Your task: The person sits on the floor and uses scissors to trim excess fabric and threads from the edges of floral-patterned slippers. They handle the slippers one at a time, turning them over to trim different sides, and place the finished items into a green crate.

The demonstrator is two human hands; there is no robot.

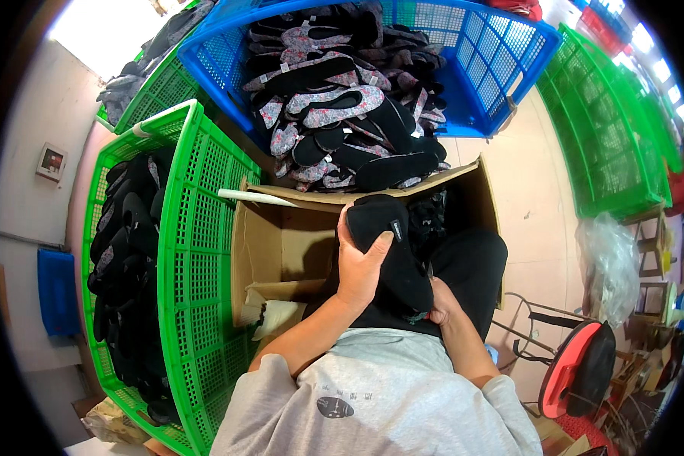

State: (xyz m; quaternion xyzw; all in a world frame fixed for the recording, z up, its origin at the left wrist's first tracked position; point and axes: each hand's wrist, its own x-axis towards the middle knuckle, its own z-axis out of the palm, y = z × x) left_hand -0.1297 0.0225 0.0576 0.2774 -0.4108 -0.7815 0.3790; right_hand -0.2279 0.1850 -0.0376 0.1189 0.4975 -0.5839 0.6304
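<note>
A black slipper [399,270] is in your two hands above your lap, its long side slanting from upper left to lower right. Near its upper end, a small dark label [396,230] carries pale lettering, too small here to make out with certainty. The label sits just beside the tip of your left thumb.

Your left hand [359,262] grasps the slipper's upper left side, thumb across the front and fingers wrapped around the edge. Your right hand [444,302] grips the lower right end; some of its fingers are hidden from view.

On your grey T-shirt [425,372] is a dark oval print [335,407], with a row of tiny marks above it that cannot be read.

An open cardboard box [257,247] stands in front of you, beyond your knees. Beyond that, a blue crate [467,95] tips its opening toward you, with a heap of floral-and-black slippers [346,105] spilling to its edge; several bear small white tags [285,68] whose print is illegible. To your left, a green crate [205,220] holds more dark slippers [133,235].
</note>
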